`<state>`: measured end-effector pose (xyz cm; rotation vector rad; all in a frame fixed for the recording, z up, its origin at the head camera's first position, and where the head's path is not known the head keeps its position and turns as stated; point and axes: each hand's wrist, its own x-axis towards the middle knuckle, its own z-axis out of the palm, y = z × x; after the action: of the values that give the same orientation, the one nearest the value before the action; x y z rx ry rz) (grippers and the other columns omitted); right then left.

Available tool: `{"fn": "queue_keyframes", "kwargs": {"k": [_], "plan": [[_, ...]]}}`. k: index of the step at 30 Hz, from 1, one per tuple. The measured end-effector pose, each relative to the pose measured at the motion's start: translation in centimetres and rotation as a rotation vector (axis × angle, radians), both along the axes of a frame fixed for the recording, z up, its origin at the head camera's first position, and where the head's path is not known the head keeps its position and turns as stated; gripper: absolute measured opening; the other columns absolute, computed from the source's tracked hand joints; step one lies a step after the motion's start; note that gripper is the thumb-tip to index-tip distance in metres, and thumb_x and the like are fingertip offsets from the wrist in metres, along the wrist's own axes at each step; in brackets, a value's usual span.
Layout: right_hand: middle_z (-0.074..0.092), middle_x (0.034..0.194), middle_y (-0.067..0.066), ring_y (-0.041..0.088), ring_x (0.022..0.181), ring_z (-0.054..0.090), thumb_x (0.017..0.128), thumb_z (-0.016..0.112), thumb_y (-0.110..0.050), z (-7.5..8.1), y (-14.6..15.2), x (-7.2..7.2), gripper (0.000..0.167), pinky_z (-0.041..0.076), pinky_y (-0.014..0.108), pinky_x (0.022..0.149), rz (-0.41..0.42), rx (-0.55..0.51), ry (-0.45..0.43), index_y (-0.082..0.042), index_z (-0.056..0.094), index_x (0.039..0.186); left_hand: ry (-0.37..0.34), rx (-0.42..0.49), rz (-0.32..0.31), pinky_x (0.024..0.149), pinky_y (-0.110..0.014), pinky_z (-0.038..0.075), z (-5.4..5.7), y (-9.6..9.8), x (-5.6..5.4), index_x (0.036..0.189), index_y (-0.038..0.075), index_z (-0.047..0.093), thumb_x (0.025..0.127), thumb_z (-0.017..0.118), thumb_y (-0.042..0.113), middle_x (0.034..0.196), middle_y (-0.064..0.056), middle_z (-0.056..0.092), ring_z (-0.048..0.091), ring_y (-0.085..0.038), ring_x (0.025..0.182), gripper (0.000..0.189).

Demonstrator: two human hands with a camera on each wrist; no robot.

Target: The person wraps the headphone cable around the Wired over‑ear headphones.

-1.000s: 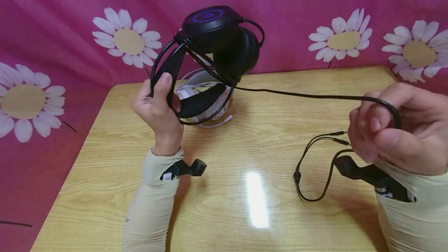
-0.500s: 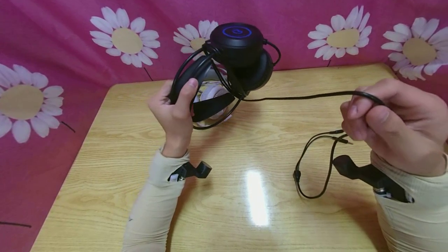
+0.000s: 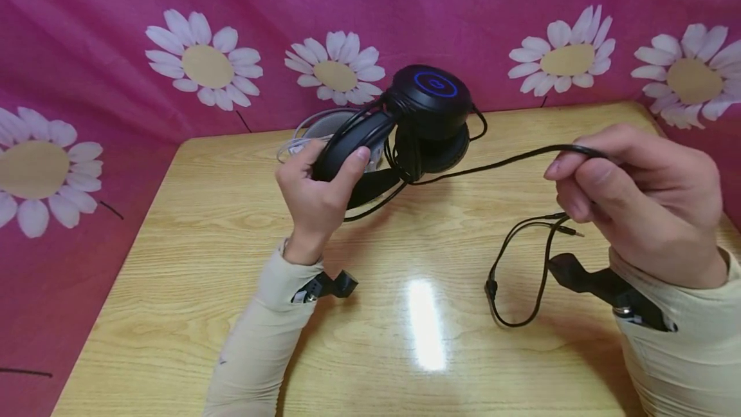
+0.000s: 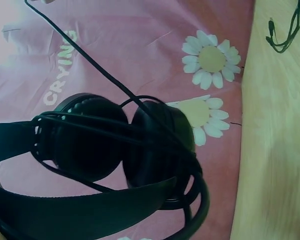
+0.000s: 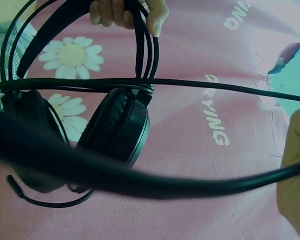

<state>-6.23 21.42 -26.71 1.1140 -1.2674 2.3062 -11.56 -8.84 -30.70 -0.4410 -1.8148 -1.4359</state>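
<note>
My left hand (image 3: 315,201) grips the headband of a black headset (image 3: 434,105), holding it up over the back of the table with its ear cups to the right. A blue ring glows on the upper cup. Cable loops run across the headset where the cups meet the headband, as the right wrist view shows; a thin microphone boom (image 5: 55,204) curves below the cups. To the right, my right hand (image 3: 654,198) pinches the black cable (image 3: 503,163) between thumb and fingers. Beneath that hand, the cable's split end with its plugs (image 3: 570,231) lies looped on the table.
Behind the headset, partly hidden by it and my left hand, stands a grey-white item (image 3: 332,124) with a pale cable. The wooden table (image 3: 202,288) meets a pink flowered cloth (image 3: 451,11) at the back and left.
My left hand has brought the headset to the right and lower, toward my right hand. The right hand has shifted slightly left, and the cable between them now sags.
</note>
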Motion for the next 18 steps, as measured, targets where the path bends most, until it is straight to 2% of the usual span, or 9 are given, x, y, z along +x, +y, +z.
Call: {"fn": "queue_keyframes", "kwargs": {"k": [7, 12, 18], "plan": [[0.059, 0.068, 0.019, 0.022, 0.060, 0.052, 0.092, 0.048, 0.023, 0.0, -0.3, -0.1, 0.015, 0.031, 0.022, 0.047, -0.047, 0.049, 0.001, 0.035, 0.057, 0.094, 0.013, -0.132, -0.020, 0.053, -0.018, 0.047, -0.3, 0.5, 0.4, 0.076, -0.005, 0.069, 0.078, 0.077, 0.029, 0.065, -0.018, 0.065, 0.062, -0.022, 0.056, 0.035], [0.057, 0.066, 0.016, 0.021, 0.060, 0.052, 0.093, 0.049, 0.022, 0.1, -0.4, -0.2, 0.015, 0.030, 0.022, 0.046, -0.076, 0.082, -0.017, 0.034, 0.058, 0.093, 0.058, -0.222, -0.016, 0.051, -0.022, 0.043, -0.3, 0.9, 0.7, 0.073, -0.002, 0.066, 0.075, 0.080, 0.025, 0.061, -0.014, 0.061, 0.058, -0.020, 0.053, 0.030], [0.058, 0.066, 0.016, 0.020, 0.060, 0.051, 0.092, 0.048, 0.023, 0.0, -0.4, -0.3, 0.015, 0.031, 0.023, 0.047, -0.090, 0.093, -0.022, 0.035, 0.058, 0.093, 0.085, -0.286, -0.029, 0.050, -0.026, 0.039, -0.5, 1.2, 1.0, 0.071, 0.000, 0.064, 0.073, 0.081, 0.024, 0.060, -0.011, 0.060, 0.054, -0.018, 0.052, 0.030]]}}
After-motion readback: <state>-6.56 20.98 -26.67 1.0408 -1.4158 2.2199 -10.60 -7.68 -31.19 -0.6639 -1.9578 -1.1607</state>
